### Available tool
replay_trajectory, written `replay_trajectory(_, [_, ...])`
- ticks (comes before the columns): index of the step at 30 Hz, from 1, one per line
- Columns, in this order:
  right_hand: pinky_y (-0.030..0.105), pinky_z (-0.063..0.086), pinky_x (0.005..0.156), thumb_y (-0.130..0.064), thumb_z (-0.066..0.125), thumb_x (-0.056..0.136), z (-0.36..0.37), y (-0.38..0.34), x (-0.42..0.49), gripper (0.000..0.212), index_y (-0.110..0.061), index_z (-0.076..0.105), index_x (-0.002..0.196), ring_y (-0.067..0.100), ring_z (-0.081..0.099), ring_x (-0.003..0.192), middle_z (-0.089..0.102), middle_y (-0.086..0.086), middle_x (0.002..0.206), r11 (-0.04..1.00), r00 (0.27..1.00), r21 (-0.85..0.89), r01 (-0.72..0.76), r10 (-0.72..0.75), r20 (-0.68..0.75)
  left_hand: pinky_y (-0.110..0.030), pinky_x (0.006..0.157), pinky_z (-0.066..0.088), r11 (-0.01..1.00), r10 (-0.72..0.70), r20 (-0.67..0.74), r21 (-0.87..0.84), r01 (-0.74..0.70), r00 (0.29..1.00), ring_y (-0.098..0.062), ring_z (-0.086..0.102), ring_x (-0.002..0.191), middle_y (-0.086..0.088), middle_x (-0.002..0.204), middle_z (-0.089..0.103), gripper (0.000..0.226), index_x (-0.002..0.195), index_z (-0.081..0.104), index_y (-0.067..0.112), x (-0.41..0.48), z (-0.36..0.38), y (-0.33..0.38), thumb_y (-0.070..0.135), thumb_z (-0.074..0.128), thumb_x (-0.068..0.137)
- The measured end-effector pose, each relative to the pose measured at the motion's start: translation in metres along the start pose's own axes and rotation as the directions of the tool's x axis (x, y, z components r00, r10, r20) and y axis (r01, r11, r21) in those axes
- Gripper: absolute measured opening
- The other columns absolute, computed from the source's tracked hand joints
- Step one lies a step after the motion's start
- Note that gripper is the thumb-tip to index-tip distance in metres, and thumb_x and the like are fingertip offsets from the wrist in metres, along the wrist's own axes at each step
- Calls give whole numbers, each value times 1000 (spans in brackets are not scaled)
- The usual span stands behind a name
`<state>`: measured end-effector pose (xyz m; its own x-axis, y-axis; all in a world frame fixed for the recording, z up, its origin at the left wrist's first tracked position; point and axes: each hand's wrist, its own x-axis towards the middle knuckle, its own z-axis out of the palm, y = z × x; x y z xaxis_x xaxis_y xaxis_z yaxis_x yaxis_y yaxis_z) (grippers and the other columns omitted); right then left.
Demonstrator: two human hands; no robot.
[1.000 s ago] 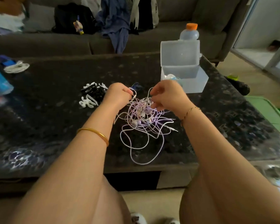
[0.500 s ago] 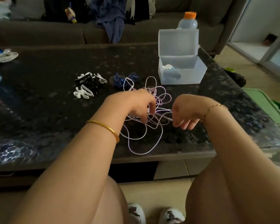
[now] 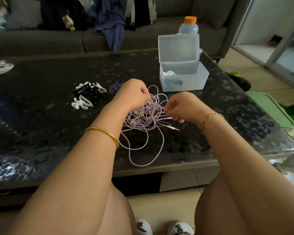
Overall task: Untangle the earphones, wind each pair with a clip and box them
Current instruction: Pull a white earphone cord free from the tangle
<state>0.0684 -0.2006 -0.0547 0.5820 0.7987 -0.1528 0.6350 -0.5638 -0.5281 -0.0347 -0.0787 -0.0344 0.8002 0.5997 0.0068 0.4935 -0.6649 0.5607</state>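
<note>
table [image 3: 41,116]: dark top, carries every item. box [image 3: 183,82]: far right of the table, lid up; something pale lies inside, too hazy through the wall to name. earphones [image 3: 143,119]: white and lilac tangle at mid-table, between the hands, short of the box; no pair freed. left hand [image 3: 132,94]: half a second ago its fingers pointed down over the middle of the heap; now at its far left edge, fingers curled round a bunch of cords. right hand [image 3: 183,106]: then curled beside the heap; now thumb and finger pinch one strand at the right edge. clips [image 3: 87,95]: black and white pile left of the tangle, apart, untouched. jack [image 3: 174,128]: loose below the right hand. judgement: grips reset for pulling apart; untangling is at an early stage.
</note>
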Motion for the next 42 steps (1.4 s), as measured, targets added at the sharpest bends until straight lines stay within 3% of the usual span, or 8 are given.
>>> replay_trajectory(6, [28,59,60,-14,55,94,-11,3,6,15,-3,64,93,23,69,70,68,14,82,947,941,322,16,94,-324,-46,76,58,984,-169,-155,29,176,973,-34,68,82,-9,83,69,19,85,70,3,10,0,-11,10,53,91])
replay_trajectory(10, [19,54,50,-13,52,95,-18,0,5,10,-11,57,86,15,63,60,65,8,77,732,875,669,128,234,-423,-38,64,47,956,-219,-206,150,252,954,-36,64,88,-21,97,67,16,93,67,-1,11,1,-18,9,54,89])
replay_trajectory(17, [20,44,56,-15,54,93,-26,1,5,7,-15,58,87,1,53,50,59,0,64,577,691,763,291,425,-585,-37,71,43,896,-329,-205,239,373,922,-30,53,89,-14,99,56,19,109,60,2,8,-2,-19,9,52,93])
replay_trajectory(25, [22,47,54,-15,51,96,-31,-1,2,12,-13,61,90,8,48,50,51,1,60,381,752,878,291,476,-456,-36,64,43,951,-264,-228,99,292,937,-29,58,83,-17,106,64,18,101,62,1,13,1,-15,10,50,93])
replay_trajectory(31, [24,51,57,-16,52,95,-32,-2,0,13,-14,63,89,10,49,55,51,2,66,188,846,931,312,391,-363,-41,97,49,972,-217,-72,-105,209,973,-24,57,109,-1,118,60,38,94,70,21,8,-7,7,-6,43,92])
replay_trajectory(36, [32,55,70,-19,52,96,-32,-1,4,9,-14,58,97,19,64,86,67,8,97,-36,927,953,302,244,-284,-25,78,47,984,2,-16,-179,-4,1000,-13,57,94,5,102,60,40,96,69,24,4,-7,18,-8,46,87])
replay_trajectory(39, [37,56,77,-20,48,97,-33,1,6,13,-11,52,105,21,68,90,70,7,97,-150,950,944,294,157,-270,-22,65,44,993,101,141,-75,-91,985,-14,52,88,6,92,51,31,91,61,30,4,2,11,0,61,81])
replay_trajectory(42, [37,57,74,-21,45,99,-35,-1,4,20,-8,50,114,19,68,72,66,6,77,-244,957,928,281,143,-253,-40,92,48,994,78,175,68,-91,981,-22,41,117,-2,119,43,39,108,59,33,6,9,-1,7,68,81])
